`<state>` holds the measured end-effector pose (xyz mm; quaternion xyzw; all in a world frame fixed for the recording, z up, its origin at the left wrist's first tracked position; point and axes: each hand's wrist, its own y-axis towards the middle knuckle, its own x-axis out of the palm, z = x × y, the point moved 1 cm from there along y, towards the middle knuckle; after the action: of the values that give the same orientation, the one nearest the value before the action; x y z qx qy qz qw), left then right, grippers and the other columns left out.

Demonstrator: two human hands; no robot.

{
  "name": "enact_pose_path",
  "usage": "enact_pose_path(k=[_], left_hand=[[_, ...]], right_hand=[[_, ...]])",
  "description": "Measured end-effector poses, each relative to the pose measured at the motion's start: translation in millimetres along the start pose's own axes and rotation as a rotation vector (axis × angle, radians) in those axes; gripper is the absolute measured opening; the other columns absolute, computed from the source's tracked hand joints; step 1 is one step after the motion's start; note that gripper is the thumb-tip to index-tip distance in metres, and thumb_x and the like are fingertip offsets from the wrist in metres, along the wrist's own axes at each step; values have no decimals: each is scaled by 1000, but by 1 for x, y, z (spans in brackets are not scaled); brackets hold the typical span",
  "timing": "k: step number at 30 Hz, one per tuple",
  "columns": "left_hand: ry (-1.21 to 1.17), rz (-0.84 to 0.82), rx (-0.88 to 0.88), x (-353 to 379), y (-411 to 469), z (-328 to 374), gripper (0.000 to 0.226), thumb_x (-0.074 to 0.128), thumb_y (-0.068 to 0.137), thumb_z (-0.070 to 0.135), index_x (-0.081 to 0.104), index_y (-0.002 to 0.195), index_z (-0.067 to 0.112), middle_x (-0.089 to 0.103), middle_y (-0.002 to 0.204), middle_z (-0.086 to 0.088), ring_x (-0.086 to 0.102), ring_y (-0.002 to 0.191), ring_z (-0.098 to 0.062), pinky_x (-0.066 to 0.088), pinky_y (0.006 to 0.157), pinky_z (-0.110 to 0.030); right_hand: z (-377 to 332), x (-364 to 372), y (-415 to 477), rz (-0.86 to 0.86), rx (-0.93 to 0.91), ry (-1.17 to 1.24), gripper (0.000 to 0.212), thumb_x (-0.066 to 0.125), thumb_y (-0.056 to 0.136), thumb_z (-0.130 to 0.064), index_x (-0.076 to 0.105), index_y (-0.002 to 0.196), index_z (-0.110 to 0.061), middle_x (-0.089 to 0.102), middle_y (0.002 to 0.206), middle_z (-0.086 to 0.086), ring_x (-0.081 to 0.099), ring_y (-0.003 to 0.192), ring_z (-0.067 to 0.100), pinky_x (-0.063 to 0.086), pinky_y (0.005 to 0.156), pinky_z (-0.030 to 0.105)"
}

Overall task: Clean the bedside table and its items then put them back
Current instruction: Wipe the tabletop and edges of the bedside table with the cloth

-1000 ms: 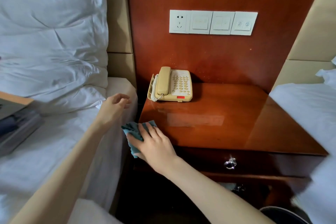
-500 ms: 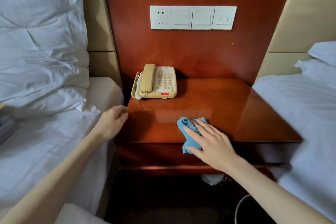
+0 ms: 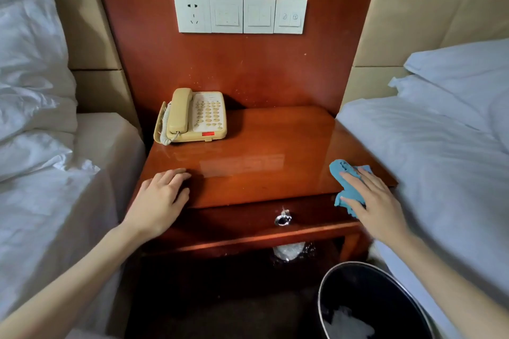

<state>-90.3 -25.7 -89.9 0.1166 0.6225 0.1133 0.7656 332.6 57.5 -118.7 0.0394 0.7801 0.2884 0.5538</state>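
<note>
Pressing a blue cleaning cloth [image 3: 347, 187] flat against the front right corner of the tabletop [image 3: 264, 162], the right hand [image 3: 377, 206] is lying with fingers spread over the cloth, part of which is draping over the front edge toward the drawer. Open palm, no pinch: the flat press is probably meant to keep the cloth in full contact with the glossy wood for wiping. The left hand [image 3: 161, 201] is resting empty, fingers loosely extended, on the front left corner, apparently bracing the person while leaning in.

A beige corded telephone [image 3: 194, 117] is sitting at the back left of the tabletop, handset in its cradle, well apart from both hands. It is occupying the one patch the cloth cannot reach; judged from this, it would need lifting and wiping separately.

A wall panel of a socket and switches [image 3: 240, 14] is mounted above. White bedding is crowding both sides, the right bed [image 3: 440, 151] touching the tabletop's right edge beside the cloth. A drawer pull [image 3: 283, 219] is showing below the edge, and a black waste bin [image 3: 369, 303] is standing on the floor at lower right.
</note>
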Motion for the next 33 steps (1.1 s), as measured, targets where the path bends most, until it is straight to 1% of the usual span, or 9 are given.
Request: enact_pose_path(k=[3,6,8,11,16,19,22,28,33], left_hand=[[16,6,-7,1,-1,0,37,47,96,29,52,131,20,48,141,3,44,128,-22,34,102,-40],[24,5,-2,2,-2,1,36,46,96,29,52,130,20,49,140,3,44,127,-23,35,101,-41],[37,4,-1,3,-2,0,36,46,96,29,52,130,20,49,140,2,45,126,-24,35,100,-42],[44,4,-5,3,-1,0,36,46,96,28,52,130,19,49,140,1,45,125,-26,36,99,-44],[64,17,-4,4,-2,2,34,46,96,27,53,128,18,51,138,0,46,123,-28,37,96,-46],[77,19,-5,3,-3,3,34,46,96,26,53,128,18,51,138,-1,47,122,-29,38,95,-47],[92,21,-5,2,-3,4,34,47,95,25,53,128,18,51,137,-1,48,122,-29,38,93,-47],[116,28,11,1,-3,5,32,50,95,23,55,126,15,54,134,-4,49,121,-31,39,92,-49],[134,26,18,1,-3,5,39,36,93,33,55,124,16,54,132,-3,50,118,-30,40,91,-48]], right_hand=[[1,1,-16,47,53,122,56,70,82,-14,52,135,-22,47,144,4,35,134,19,32,109,34],[-2,2,-36,79,76,232,58,68,82,-11,50,136,-26,41,143,-10,31,136,11,18,107,8],[0,4,-56,84,100,285,60,68,81,-5,51,135,-26,45,140,-8,37,131,11,18,102,0],[7,13,-92,-16,213,384,63,66,83,-1,50,133,-36,52,135,-6,51,123,16,29,96,5],[19,41,-138,-360,245,353,63,63,86,-5,43,132,-44,46,141,-10,44,128,9,26,101,10],[22,58,-140,-592,93,174,59,58,90,-19,35,142,-36,32,151,-11,31,137,7,13,103,4],[20,78,-130,-713,-143,3,60,51,94,-29,24,147,-34,17,157,-11,16,144,5,7,114,14],[12,106,-110,-796,-480,-269,77,50,87,-1,18,150,-32,5,161,-4,3,148,16,6,117,34],[9,111,-97,-883,-475,-351,74,54,86,-5,24,147,-33,13,159,6,10,146,24,15,116,40]])
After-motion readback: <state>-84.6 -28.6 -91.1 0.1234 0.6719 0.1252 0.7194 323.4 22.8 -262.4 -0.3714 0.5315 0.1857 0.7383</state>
